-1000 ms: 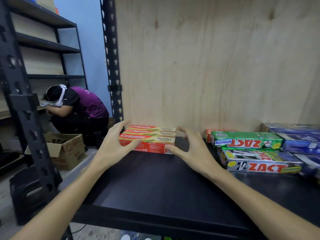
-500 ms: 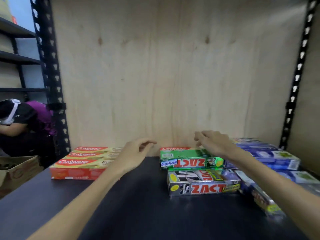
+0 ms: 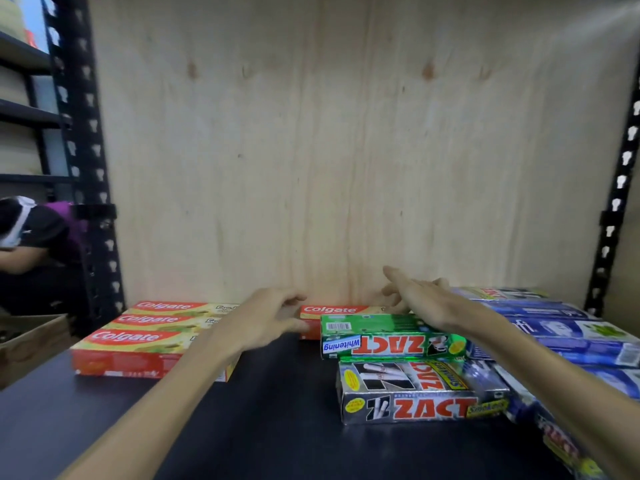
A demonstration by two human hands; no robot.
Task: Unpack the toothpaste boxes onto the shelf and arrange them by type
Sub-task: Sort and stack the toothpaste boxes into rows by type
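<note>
Three red-and-yellow Colgate boxes (image 3: pixel 138 344) lie side by side at the shelf's left. A lone Colgate box (image 3: pixel 329 310) lies at the back centre, behind a green ZACT Whitening box (image 3: pixel 388 337). In front of that lies a silver ZACT box (image 3: pixel 415 393). Blue boxes (image 3: pixel 568 334) fill the right side. My left hand (image 3: pixel 266 320) hovers with fingers apart at the lone Colgate box's left end. My right hand (image 3: pixel 415 296) is spread above the green box, fingers reaching over the back. Neither hand holds anything.
The black shelf board (image 3: pixel 263 427) has a plywood back panel (image 3: pixel 346 150) and black perforated uprights (image 3: pixel 86 168) at both sides. Another person (image 3: pixel 34 237) crouches at the left beside a cardboard carton (image 3: pixel 24 337) on the floor.
My view swung right from the Colgate stack to the shelf's centre. Both hands left the three Colgate boxes and moved right toward the lone Colgate box and green ZACT box.
</note>
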